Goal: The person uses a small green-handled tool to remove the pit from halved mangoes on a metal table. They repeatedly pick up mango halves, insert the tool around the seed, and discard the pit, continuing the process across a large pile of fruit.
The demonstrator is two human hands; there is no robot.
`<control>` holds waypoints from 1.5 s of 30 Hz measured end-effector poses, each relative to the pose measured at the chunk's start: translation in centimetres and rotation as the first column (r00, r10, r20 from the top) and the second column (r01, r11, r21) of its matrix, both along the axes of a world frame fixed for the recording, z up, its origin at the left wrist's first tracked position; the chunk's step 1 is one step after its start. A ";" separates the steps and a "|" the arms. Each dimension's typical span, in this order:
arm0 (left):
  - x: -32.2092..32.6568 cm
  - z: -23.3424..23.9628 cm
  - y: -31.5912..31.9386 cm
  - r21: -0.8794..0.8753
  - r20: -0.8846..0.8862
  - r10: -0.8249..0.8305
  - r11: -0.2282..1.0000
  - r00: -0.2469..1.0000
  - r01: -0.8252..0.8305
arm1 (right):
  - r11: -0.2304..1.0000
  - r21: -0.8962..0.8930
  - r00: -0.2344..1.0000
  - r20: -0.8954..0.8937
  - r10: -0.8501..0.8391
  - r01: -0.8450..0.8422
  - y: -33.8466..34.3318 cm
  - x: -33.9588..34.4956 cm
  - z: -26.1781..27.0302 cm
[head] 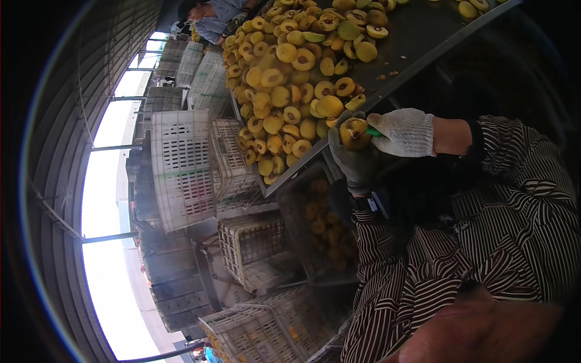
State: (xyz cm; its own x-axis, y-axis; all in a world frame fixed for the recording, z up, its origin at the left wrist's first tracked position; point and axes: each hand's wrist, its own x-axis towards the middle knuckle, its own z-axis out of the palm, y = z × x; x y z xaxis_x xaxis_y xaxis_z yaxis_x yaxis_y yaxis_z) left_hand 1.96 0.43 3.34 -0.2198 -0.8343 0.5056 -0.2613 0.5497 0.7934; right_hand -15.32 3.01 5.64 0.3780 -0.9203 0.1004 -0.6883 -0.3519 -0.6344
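My left hand (352,156), in a grey glove, cups a yellow stone fruit (354,134), likely a peach. My right hand (401,132), in a white knitted glove, grips a small tool with a green handle (374,131) against the fruit's upper face; its working end is hard to make out. Both hands are just outside the raised edge of a metal table (408,68). Beside them on the table lies a large heap of halved yellow fruit (281,95), many halves showing brown pits or pit hollows.
Below the table edge stands a dark crate (295,213) holding yellow fruit. White slotted plastic crates (181,168) are stacked at the left, and more crates (277,326) lie near the bottom. A co-worker (218,20) in gloves is at the table's far side. Small pit fragments (388,75) lie on the metal.
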 end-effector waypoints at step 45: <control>-0.8 -0.7 -1.4 -0.294 0.294 0.280 0.936 0.914 -0.193 | 0.861 0.455 0.973 0.131 0.189 -0.228 -3.9 0.1 -2.7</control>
State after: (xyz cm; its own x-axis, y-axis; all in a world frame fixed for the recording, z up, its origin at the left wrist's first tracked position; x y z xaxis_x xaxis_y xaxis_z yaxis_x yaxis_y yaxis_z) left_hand 1.11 -0.99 2.61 -0.2210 -0.7354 0.6405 -0.6284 0.6097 0.4831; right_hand -15.17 -0.93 2.91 0.5752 -0.7683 -0.2809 -0.5729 -0.1332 -0.8088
